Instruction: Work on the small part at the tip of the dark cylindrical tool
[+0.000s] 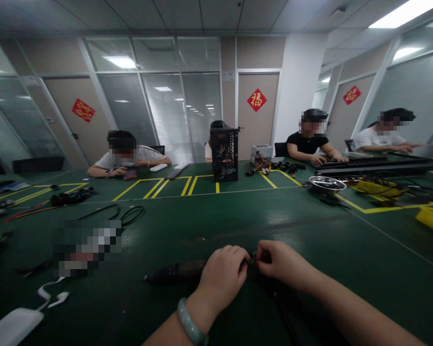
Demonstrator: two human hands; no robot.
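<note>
While a red door sign (256, 100) reads 福, the left hand (222, 275) and right hand (279, 262), fingers curled, pinch a small dark part (251, 261) between them.

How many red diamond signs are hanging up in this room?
3. The left sign hangs on the far left side, the middle sign at the back centre, and the right sign on the far right side. Others may be hidden outside the view.
</note>
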